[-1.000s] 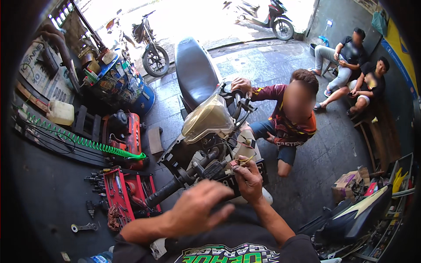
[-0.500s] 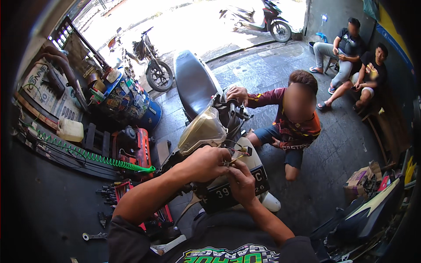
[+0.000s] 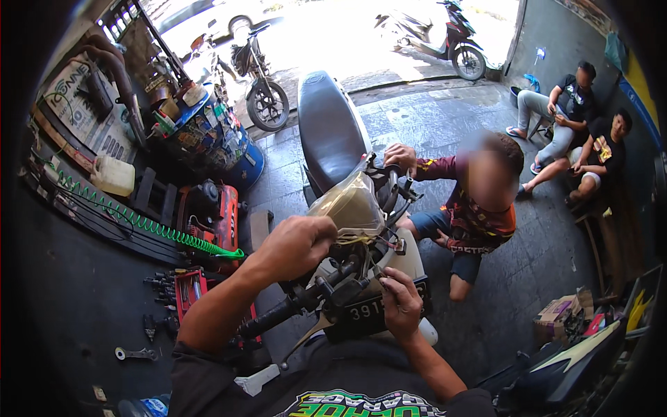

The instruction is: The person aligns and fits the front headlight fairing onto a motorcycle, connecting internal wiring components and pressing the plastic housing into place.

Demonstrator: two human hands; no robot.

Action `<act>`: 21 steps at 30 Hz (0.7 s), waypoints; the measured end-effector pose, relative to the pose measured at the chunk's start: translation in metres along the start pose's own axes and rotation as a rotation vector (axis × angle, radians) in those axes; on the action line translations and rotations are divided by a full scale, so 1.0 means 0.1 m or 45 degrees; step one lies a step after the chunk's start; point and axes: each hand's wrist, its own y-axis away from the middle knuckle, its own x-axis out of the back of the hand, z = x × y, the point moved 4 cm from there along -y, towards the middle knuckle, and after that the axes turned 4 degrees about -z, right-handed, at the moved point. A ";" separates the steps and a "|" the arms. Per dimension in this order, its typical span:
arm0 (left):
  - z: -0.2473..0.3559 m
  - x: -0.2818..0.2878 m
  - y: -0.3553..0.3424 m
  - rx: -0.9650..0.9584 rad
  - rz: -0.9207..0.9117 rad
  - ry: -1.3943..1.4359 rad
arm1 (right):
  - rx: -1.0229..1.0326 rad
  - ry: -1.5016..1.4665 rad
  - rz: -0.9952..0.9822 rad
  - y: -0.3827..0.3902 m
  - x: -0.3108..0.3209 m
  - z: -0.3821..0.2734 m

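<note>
My left hand (image 3: 299, 244) is closed beside the clear headlamp housing (image 3: 344, 206), pinching what looks like a thin yellow wire (image 3: 354, 238). My right hand (image 3: 400, 302) is lower, closed on a small thin item I cannot make out, over the white motorbike front with its black plate (image 3: 368, 313). A small connector (image 3: 399, 245) hangs among wires above it. Black handlebar grip (image 3: 278, 313) and brake lever (image 3: 306, 340) lie below my hands. A crouching co-worker (image 3: 479, 215) grips the far handlebar end with one hand (image 3: 400, 157).
Around the bike (image 3: 333, 132) are a red compressor (image 3: 224, 219), blue drum (image 3: 243, 163), green coiled hose (image 3: 125, 215), red tool tray (image 3: 187, 299) and cardboard box (image 3: 552, 316). Two seated people (image 3: 570, 111) are at right. Parked motorbikes (image 3: 465, 52) stand at the doorway.
My left hand has risen away from my right, which moved slightly down and right after both met at the wires. The view has shifted, and a vehicle now appears outside the doorway.
</note>
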 end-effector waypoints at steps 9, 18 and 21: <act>-0.18 0.01 0.16 -0.171 0.177 -0.026 | -0.057 0.015 -0.054 -0.24 -0.01 -0.17; -0.53 0.07 0.06 -0.190 0.113 0.412 | 0.092 0.192 -0.558 -0.99 -0.35 -0.72; -0.62 0.05 0.04 -0.301 0.198 0.464 | 0.161 0.338 -0.770 -1.11 -0.57 -0.82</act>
